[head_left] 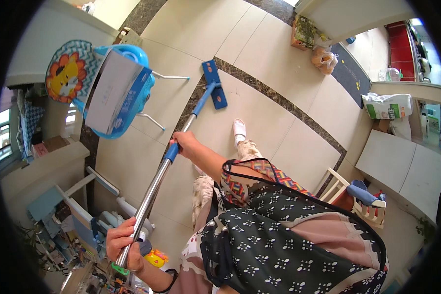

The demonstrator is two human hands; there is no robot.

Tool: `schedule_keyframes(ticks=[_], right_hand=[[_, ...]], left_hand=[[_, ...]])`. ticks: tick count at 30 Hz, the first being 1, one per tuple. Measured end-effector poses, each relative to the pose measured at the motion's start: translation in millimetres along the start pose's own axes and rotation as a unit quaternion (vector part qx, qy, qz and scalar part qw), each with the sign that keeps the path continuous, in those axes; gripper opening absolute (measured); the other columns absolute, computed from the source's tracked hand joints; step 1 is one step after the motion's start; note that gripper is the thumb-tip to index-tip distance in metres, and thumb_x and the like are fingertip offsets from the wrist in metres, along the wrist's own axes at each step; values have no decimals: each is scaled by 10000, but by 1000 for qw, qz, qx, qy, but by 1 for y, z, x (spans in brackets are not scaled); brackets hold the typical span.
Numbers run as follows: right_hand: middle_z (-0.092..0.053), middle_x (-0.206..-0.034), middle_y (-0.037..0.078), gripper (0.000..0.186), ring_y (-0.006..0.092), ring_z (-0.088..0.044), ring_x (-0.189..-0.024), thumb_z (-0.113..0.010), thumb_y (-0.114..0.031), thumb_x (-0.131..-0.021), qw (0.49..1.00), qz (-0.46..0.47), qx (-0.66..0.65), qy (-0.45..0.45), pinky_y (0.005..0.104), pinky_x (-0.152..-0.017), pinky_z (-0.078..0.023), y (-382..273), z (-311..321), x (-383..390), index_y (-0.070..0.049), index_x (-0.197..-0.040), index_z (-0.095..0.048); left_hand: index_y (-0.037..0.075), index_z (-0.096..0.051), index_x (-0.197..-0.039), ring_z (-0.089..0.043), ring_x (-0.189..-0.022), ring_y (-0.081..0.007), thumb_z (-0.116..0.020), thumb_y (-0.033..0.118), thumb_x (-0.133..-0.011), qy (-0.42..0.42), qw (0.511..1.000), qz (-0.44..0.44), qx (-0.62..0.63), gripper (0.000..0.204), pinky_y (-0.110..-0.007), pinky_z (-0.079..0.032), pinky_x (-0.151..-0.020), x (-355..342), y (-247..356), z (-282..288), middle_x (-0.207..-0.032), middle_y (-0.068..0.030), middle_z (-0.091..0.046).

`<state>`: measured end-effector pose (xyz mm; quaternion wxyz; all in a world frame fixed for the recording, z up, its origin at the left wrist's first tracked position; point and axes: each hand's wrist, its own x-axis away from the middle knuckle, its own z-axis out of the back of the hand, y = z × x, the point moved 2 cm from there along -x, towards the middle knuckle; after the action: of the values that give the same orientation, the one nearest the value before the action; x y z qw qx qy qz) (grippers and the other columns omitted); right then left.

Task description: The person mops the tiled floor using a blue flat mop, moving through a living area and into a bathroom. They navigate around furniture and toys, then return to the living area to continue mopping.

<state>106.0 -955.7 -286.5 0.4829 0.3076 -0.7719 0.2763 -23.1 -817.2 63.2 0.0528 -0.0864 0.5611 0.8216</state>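
Both my hands are closed around one long flat mop [154,193], whose silver pole has blue sections. My left hand [124,243] wraps the pole at lower left, near its green-trimmed upper end. Farther along, my right hand [183,142] grips it just by a blue sleeve on the pole. The pole slants up and right to a flat blue rectangular mop head [214,84], which lies on the tiled floor [264,98] across a dark marbled strip. My foot in a pale shoe [239,127] stands near the mop head. What is under the mop head is hidden.
A blue high chair [141,54] with a lion-print cushion carries a large box [115,93] at upper left; its thin legs reach toward the mop. Boxes and a bag [324,60] stand at upper right. To the right are a wooden chair [335,186] and white cabinets [387,157].
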Motion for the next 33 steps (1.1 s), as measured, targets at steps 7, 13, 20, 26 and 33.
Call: schedule_keyframes(ticks=[7, 13, 20, 26, 33], right_hand=[[-559, -635, 119, 70, 233, -595, -536, -567, -31, -812, 995, 56, -12, 88, 377, -463, -505, -116, 90, 11, 14, -788, -520], [-486, -587, 64, 67, 182, -503, -465, -549, -32, -814, 990, 26, -123, 63, 354, -418, -443, -164, 103, 19, -27, -774, -495], [-455, -578, 2, 114, 114, -457, -472, -555, -24, -885, 984, -21, -166, -55, 328, -472, -448, -195, 52, 42, -62, -830, -462], [-449, -587, -21, 101, 75, -455, -481, -543, -51, -912, 966, -46, -206, -151, 292, -475, -434, -224, -6, 0, -52, -844, -468], [-475, -579, 15, 130, 140, -482, -478, -522, -59, -916, 985, -73, -109, -113, 317, -472, -498, -270, -121, -62, -67, -827, -428]], left_hand=[[-20, -573, -866, -680, -921, -454, -712, 90, -785, -6, 999, 3, 52, 195, -532, -573, -856, -39, 25, -118, -910, -226, -605], [-3, -519, -814, -686, -914, -453, -645, 35, -712, 14, 998, 36, 43, 167, -556, -541, -918, -67, 63, -177, -871, -210, -610], [64, -516, -836, -670, -906, -396, -694, 188, -833, -99, 994, -12, 34, 217, -594, -471, -976, -100, 79, -167, -884, -114, -539], [80, -568, -862, -694, -993, -387, -759, 132, -812, -267, 961, -34, 54, 204, -567, -427, -1001, -151, 58, -161, -915, -73, -652], [110, -554, -868, -676, -944, -352, -740, 224, -846, -305, 947, -97, 27, 220, -576, -398, -975, -245, 3, -141, -887, -65, -647]])
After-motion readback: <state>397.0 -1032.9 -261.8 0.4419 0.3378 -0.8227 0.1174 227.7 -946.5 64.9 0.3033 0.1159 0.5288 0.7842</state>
